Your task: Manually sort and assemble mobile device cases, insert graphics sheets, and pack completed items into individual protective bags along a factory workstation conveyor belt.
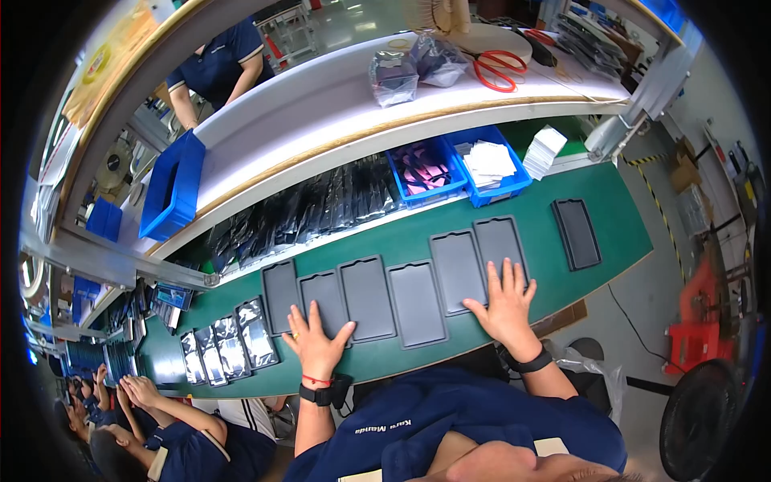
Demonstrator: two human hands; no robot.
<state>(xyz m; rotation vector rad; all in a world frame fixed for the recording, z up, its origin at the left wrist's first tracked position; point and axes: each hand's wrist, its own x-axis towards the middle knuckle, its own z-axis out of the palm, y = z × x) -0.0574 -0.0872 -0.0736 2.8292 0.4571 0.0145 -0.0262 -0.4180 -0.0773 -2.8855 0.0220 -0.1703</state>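
A row of shallow dark grey rectangular trays (418, 304) lies across the green table. My left hand (317, 347) is open, its fingers spread over the lower part of a tray (321, 291) near the row's left end. Another tray (279, 289) lies just left of that hand. My right hand (507, 309) is also open, fingers spread across the near end of the rightmost tray in the row (498, 239). Its thumb is beside the lower edge of the neighbouring tray (458, 265). Neither hand grasps anything. Farther right lies a narrower dark tray (576, 233).
Black items in clear glossy film (255, 333) lie at the left. Behind the trays stand blue bins with pink-and-black pieces (422, 197) and white cards (502, 193), beside stacked dark plastic packets (321, 201). Red-handled scissors (498, 71) rest on the shelf. Co-workers (161, 434) sit at left.
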